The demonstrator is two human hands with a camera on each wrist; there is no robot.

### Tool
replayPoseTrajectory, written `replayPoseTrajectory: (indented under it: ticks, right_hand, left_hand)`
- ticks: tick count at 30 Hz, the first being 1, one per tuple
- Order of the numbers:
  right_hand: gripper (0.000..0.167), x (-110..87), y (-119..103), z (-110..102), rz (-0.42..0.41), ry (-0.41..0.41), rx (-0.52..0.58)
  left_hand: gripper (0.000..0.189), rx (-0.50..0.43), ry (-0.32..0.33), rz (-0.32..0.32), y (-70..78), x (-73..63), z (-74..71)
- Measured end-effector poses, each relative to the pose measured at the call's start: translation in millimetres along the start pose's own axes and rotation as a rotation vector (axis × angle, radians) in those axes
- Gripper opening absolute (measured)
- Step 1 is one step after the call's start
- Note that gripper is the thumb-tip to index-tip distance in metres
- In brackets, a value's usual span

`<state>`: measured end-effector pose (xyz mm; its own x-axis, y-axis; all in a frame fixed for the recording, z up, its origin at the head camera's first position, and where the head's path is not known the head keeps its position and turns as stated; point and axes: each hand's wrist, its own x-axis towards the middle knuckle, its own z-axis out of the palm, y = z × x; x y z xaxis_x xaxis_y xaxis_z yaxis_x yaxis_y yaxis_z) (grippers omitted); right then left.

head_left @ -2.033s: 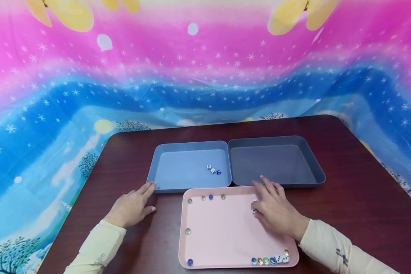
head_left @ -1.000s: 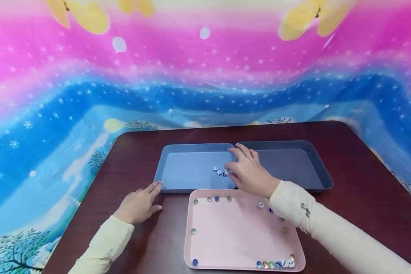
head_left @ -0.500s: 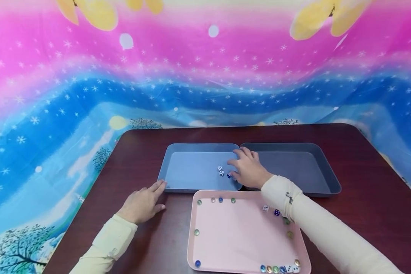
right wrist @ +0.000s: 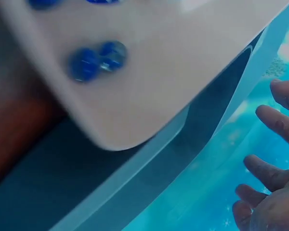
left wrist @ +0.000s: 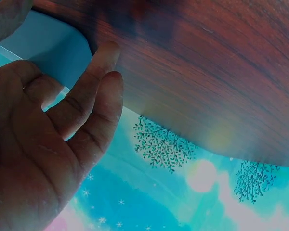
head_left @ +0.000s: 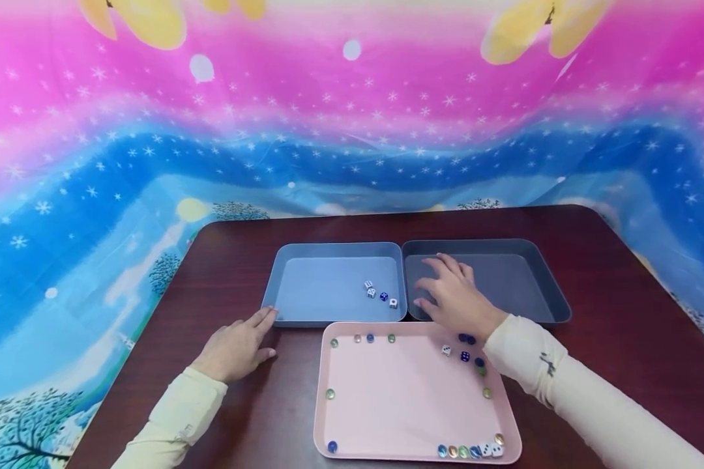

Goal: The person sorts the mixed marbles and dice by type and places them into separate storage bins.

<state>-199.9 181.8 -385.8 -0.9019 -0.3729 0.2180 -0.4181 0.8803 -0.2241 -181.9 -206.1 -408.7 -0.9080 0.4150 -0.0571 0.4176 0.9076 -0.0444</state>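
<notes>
In the head view my right hand (head_left: pixel 460 296) hovers over the near left part of the dark grey tray (head_left: pixel 534 306), fingers spread and holding nothing. To its left, a white die (head_left: pixel 393 303) lies in the blue tray (head_left: pixel 305 251) beside a blue die (head_left: pixel 384 296) and two more white dice (head_left: pixel 371 293). My left hand (head_left: pixel 234 348) rests with extended fingertips at the blue tray's near left corner. In front lies the pink tray (head_left: pixel 399 404), bearing a white die (head_left: pixel 446 350) and a blue die (head_left: pixel 465 356) near its far right corner.
Glass marbles (head_left: pixel 391 339) sit along the pink tray's edges. Two white dice (head_left: pixel 485 449) stand with several marbles (head_left: pixel 453 451) at its near right corner. All three trays sit close together on a dark wooden table (head_left: pixel 258 417), with a patterned cloth (head_left: pixel 352 143) behind.
My right hand carried a white die from the pink tray into the blue tray and let it go there. It has since moved right, over the grey tray. The left hand stays at the corner.
</notes>
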Motion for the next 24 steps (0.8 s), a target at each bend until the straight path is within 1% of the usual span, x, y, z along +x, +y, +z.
replayPoseTrajectory:
  ticks: [3,7,10,12,16,21,24]
  right_hand:
    - [0.017,-17.2,2.2,-3.2,-0.015,0.022,0.012]
    - [0.009,-39.1,4.7,-5.8,-0.027,0.035,-0.005]
    - [0.009,-52.5,5.5,-4.1,-0.038,0.033,-0.042]
    - [0.013,-59.5,4.7,-1.3,-0.041,0.028,-0.067]
    - [0.019,-70.4,3.7,8.5,-0.037,0.023,-0.098]
    - [0.015,-76.7,5.9,19.8,-0.019,0.019,-0.116]
    - [0.016,-78.2,8.1,24.9,-0.011,0.013,-0.130]
  left_hand:
    - [0.074,0.004,-0.002,0.000,-0.8,-0.1,-0.5]
    - [0.073,0.006,0.003,0.002,-2.2,-0.6,-1.8]
    - [0.073,0.007,0.007,0.004,-3.0,-1.5,-1.4]
    - [0.073,0.009,0.011,0.005,-3.2,-2.2,-0.2]
    - [0.073,0.008,0.018,0.009,-1.9,-3.3,1.5]
    - [0.072,0.014,0.034,0.016,1.1,-2.6,2.1]
    - [0.072,0.019,0.037,0.020,2.9,-1.4,1.6]
